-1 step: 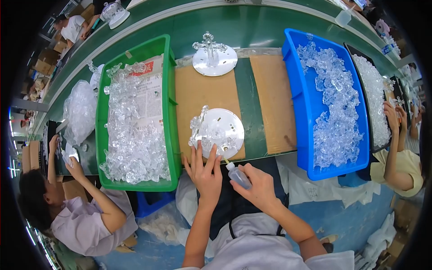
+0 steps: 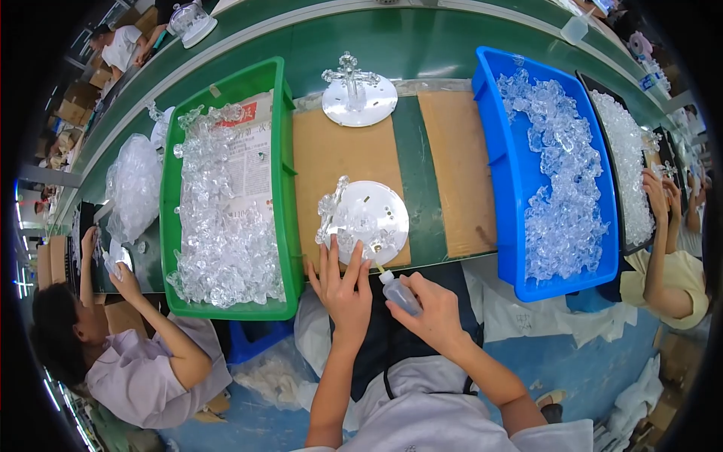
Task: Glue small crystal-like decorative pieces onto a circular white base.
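On the cardboard before me lies a round white disc (image 2: 384,207) with clear plastic parts on it. A clear, branched plastic piece (image 2: 331,207) rises at its left side. My left hand (image 2: 343,297) rests at the disc's near-left edge, fingers stretched and apart, fingertips on or against the clear parts. In my right hand (image 2: 433,313) is a small squeeze bottle (image 2: 401,294) with a white cap and a thin yellowish nozzle. The nozzle tip points at the disc's near edge; whether it touches cannot be seen. Farther back stands another white disc (image 2: 361,113) bearing an upright clear cross-shaped piece.
A green bin (image 2: 285,181) with clear plastic parts over newspaper stands left, a blue bin (image 2: 493,166) of similar parts right. Beyond it is a black tray (image 2: 602,151) of clear pieces. A stuffed clear bag (image 2: 134,188) lies left. Co-workers (image 2: 151,361) sit on both sides.
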Demonstrator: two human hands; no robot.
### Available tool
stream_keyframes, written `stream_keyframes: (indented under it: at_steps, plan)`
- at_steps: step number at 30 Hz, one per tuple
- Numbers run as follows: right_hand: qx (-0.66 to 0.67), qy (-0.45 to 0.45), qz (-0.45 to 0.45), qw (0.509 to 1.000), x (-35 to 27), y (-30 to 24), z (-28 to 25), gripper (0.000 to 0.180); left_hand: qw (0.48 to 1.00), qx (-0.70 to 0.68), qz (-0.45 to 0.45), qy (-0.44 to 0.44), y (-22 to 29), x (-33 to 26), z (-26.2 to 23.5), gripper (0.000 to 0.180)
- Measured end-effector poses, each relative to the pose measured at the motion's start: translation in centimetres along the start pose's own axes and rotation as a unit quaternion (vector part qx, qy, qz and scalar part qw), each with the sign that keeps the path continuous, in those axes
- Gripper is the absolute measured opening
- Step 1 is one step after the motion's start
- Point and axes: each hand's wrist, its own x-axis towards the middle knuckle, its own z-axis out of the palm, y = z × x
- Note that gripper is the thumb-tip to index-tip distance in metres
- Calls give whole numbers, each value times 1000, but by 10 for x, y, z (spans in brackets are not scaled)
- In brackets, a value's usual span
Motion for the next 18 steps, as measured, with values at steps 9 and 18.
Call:
stream_keyframes:
  at_steps: [9, 18]
  plan:
    - [15, 9, 19, 1000, 1, 6, -4, 35, 1000, 7, 1, 1, 0, 0, 0, 32]
    - [25, 16, 36, 999, -2, 9, -3, 34, 1000, 4, -1, 2, 0, 0, 0, 31]
